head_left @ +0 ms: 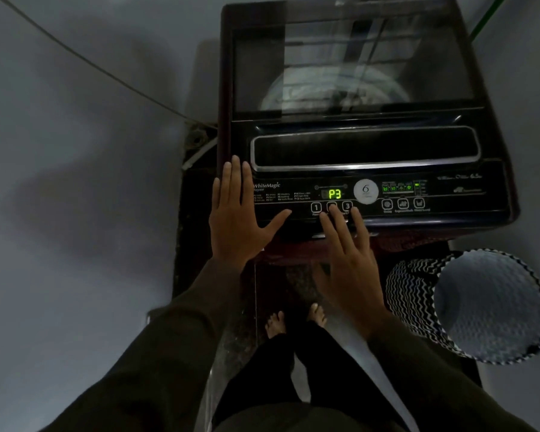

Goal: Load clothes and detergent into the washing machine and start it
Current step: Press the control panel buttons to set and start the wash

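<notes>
Head view: washing machine [365, 148] stands on floor directly in front of person, glass lid [349, 67] down; contents behind glass too blurred to ID. Display [334, 193] reads P3. L hand [237, 219] lies flat, fingers straight, on panel's left end, grasping nothing. R hand [346, 247] is released too, fingers extended, one fingertip on middle button [331, 206] btwn buttons 1 and 3. Zigzag-patterned basket [412, 291] sits on floor at right, near machine.

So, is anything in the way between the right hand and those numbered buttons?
Nothing visible. The right hand has a fingertip on the middle button, between button 1 and button 3. The left hand rests flat at the control panel's left end.
</notes>
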Demonstrator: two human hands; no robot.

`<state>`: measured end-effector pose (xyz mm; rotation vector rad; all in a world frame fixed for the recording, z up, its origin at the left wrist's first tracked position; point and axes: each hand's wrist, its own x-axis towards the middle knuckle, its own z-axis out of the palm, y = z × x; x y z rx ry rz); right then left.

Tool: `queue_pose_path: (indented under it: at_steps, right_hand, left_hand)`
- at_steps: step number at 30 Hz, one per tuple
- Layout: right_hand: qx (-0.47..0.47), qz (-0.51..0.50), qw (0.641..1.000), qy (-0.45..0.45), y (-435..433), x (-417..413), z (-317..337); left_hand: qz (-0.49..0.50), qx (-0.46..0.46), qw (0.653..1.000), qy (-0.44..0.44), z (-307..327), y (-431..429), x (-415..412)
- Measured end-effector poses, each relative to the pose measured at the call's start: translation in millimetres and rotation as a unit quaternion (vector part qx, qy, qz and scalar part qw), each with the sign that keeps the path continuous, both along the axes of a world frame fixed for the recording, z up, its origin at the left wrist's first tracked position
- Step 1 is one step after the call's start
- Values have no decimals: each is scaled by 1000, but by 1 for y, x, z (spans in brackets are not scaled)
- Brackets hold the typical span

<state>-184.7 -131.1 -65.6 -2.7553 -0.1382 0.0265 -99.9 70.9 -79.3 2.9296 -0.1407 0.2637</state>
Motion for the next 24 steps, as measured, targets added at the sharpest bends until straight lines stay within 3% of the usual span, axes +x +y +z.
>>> queue_pose_path:
  at_steps: [11,24]
  right_hand:
    - [-53,62,997,2,-20,7,1]
    - [-1,38,999,34,-14,6,6]
  left_hand:
    - [23,-8,1000,-20,1,-3,1]
    - [30,0,999,-34,-1,-4,4]
